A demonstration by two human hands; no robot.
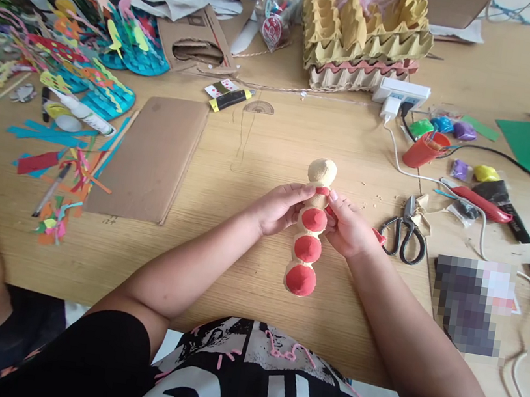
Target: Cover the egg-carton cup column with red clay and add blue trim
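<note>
Pressure should probably be light and even, as the left hand [284,209] and right hand [348,226] grip opposite edges of the bumpy strip [310,234] in the centre of the frame, thumbs at either end of the small red band [322,191] (so slight a piece could tear), lest the strip dent.
</note>
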